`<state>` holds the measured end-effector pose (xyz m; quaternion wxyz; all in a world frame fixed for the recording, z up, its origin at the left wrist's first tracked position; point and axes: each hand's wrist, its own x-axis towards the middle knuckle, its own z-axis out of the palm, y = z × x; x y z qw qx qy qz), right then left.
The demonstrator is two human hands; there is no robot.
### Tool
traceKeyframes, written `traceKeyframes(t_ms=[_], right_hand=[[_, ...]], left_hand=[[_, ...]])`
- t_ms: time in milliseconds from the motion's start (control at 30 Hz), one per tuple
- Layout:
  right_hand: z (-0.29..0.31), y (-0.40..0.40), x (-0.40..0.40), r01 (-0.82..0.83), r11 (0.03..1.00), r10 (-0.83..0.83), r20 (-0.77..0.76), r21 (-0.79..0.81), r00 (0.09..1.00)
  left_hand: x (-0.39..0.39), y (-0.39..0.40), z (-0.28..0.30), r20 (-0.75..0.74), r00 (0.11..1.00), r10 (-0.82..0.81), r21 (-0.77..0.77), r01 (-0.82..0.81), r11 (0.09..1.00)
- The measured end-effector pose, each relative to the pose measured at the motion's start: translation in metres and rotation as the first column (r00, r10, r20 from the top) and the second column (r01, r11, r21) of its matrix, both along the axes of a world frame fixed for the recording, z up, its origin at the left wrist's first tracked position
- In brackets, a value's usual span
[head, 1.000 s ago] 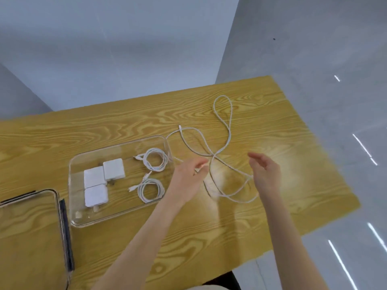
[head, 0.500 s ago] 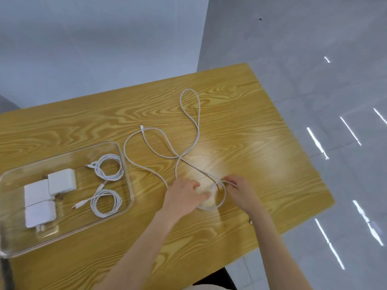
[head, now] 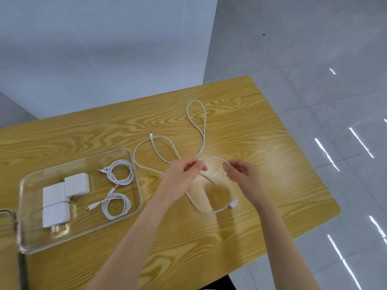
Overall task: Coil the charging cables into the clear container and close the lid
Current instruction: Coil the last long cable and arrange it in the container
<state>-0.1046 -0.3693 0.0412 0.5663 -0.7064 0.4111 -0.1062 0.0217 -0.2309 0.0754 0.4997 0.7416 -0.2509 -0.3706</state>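
On the yellow wood-grain table (head: 261, 126), the long white charging cable (head: 204, 141) lies mostly uncoiled; left hand (head: 184, 174) and right hand (head: 243, 174) each pinch it, first loop formed. Two coiled white cables (head: 120, 171) already sit in the clear rectangular container (head: 25, 243). Remaining: finish coil, stow, close lid.

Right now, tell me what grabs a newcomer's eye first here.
The long white cable sprawls in loops across the middle of the wooden table, with the left hand and right hand pinching it into a first coil. At the left, the clear container holds two coiled cables and three white chargers.
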Motion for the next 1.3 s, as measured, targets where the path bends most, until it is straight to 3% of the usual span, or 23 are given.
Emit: traceKeyframes(t_ms=[133, 300, 400, 600, 633, 700, 800, 900, 1000, 1067, 1133, 1200, 1300], right_hand=[[0.021, 0.014, 0.014, 0.015, 1.0, -0.014, 0.065, -0.009, 0.998], [0.04, 0.05, 0.035, 0.016, 0.975, -0.065, 0.215, 0.221, 0.974], [0.052, 0.07, 0.048, -0.026, 0.954, -0.069, 0.306, 0.298, 0.95], [0.08, 0.123, 0.08, 0.092, 0.987, -0.032, 0.403, -0.13, 0.915], [0.083, 0.131, 0.083, 0.028, 0.979, 0.045, 0.347, -0.203, 0.937], [0.085, 0.143, 0.087, -0.24, 0.908, 0.281, 0.074, -0.343, 0.957], [0.083, 0.157, 0.089, -0.595, 0.721, 0.538, -0.253, -0.355, 0.804], [0.085, 0.167, 0.087, -0.676, 0.661, 0.57, -0.368, -0.327, 0.735], [0.081, 0.17, 0.083, -0.704, 0.604, 0.554, -0.439, -0.373, 0.708], [0.083, 0.174, 0.082, -0.719, 0.567, 0.554, -0.461, -0.401, 0.694], [0.084, 0.175, 0.081, -0.681, 0.628, 0.562, -0.386, -0.377, 0.732], [0.085, 0.176, 0.08, -0.612, 0.688, 0.587, -0.196, -0.39, 0.785], [0.071, 0.176, 0.082, -0.506, 0.736, 0.58, 0.033, -0.45, 0.814]], left_hand=[[0.022, 0.025, 0.056, -0.08, 0.982, 0.171, -0.214, -0.185, 0.959], [0.025, 0.061, 0.099, -0.082, 0.98, 0.183, -0.378, -0.201, 0.904], [0.026, 0.072, 0.094, -0.302, 0.917, 0.259, -0.414, -0.371, 0.831], [0.028, 0.087, 0.064, -0.626, 0.676, 0.389, -0.264, -0.652, 0.71], [0.027, 0.09, 0.061, -0.663, 0.647, 0.375, -0.258, -0.668, 0.698], [0.026, 0.095, 0.059, -0.71, 0.622, 0.331, -0.259, -0.667, 0.698], [0.023, 0.101, 0.058, -0.625, 0.702, 0.342, -0.182, -0.557, 0.81], [0.018, 0.109, 0.058, -0.536, 0.802, 0.264, -0.165, -0.406, 0.899], [0.01, 0.116, 0.056, -0.377, 0.907, 0.187, -0.266, -0.3, 0.916], [0.007, 0.118, 0.052, -0.311, 0.93, 0.195, -0.291, -0.288, 0.912], [0.008, 0.117, 0.051, -0.333, 0.9, 0.28, -0.288, -0.38, 0.879], [0.012, 0.12, 0.054, -0.401, 0.843, 0.359, -0.3, -0.491, 0.818], [0.024, 0.124, 0.064, -0.499, 0.797, 0.339, -0.42, -0.565, 0.71]])
